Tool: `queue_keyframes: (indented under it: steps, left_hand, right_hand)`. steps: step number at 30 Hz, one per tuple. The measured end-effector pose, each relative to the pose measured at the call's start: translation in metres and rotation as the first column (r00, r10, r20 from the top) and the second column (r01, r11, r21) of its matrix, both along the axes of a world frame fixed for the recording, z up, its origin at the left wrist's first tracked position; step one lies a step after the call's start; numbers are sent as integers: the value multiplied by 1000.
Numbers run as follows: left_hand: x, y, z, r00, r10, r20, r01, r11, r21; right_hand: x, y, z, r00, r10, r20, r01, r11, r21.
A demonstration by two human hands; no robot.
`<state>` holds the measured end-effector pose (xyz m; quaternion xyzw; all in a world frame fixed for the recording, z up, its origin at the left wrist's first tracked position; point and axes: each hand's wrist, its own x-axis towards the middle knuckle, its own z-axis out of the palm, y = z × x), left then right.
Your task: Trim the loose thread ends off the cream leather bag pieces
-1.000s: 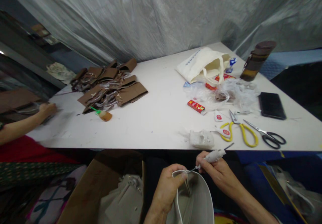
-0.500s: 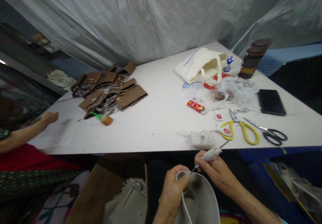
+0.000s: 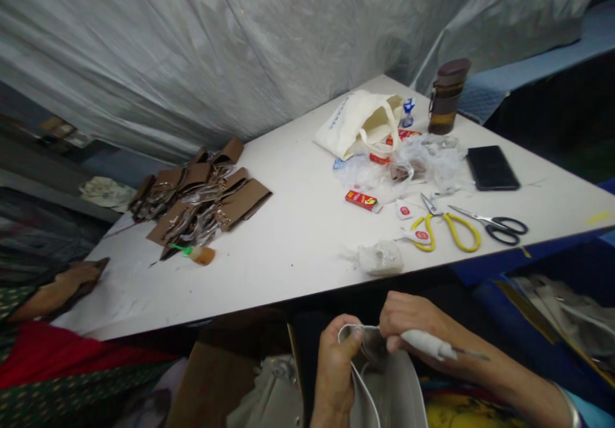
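Note:
My left hand [image 3: 335,367] is closed on the rim of a light grey bag [image 3: 401,393], its thumb pressed near the white edge. The bag stands mouth up below the table's front edge. At the opposite part of the rim is my right hand [image 3: 413,319], its fingers curled together at the bag's edge. It also holds a white-handled awl [image 3: 427,345], whose thin metal shaft points right along the wrist. Whether the right fingertips pinch the bag too, I cannot tell.
On the white table [image 3: 288,223] lie brown bag pieces [image 3: 192,191], a glue bottle [image 3: 202,255], yellow-handled scissors [image 3: 464,232], black-handled scissors [image 3: 507,228], a phone [image 3: 493,167] and a cream tote [image 3: 355,123]. A drink bottle [image 3: 446,98] stands behind. A co-worker's hand [image 3: 72,280] is left; a cardboard box [image 3: 221,364] sits below.
The awl has swung round from its tip at the bag's rim to lying back along my right wrist. My right fingers have come to the rim. The view has turned slightly.

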<state>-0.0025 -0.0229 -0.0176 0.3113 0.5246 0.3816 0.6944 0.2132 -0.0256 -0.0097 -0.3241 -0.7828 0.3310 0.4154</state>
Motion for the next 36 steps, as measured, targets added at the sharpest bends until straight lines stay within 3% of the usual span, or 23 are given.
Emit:
queue_keyframes:
  steps: [4, 11, 18, 24, 30, 36]
  left_hand:
    - [-1, -3, 4, 1000, -6, -19, 6, 1000, 10]
    - [4, -9, 14, 994, -2, -105, 8, 998, 62]
    - [4, -17, 19, 963, 0, -268, 60, 975, 215]
    - [8, -23, 23, 893, -24, -449, 145, 961, 236]
    - [9, -26, 27, 893, 45, -447, 91, 956, 279]
    - [9, -31, 29, 914, 20, -405, 95, 960, 262]
  right_hand:
    - [1, -10, 3, 967, -158, -198, 122, 975, -183]
    - [-11, -28, -18, 887, -237, -397, 133, 953, -273]
    - [-16, -30, 0, 937, -329, -117, 286, 915, -284]
    - [-27, -29, 12, 965, -244, 96, 262, 883, -389]
    - [-33, -23, 15, 978, -185, 95, 208, 856, -473]
    - [-40, -18, 12, 982, -191, -7, 162, 855, -492]
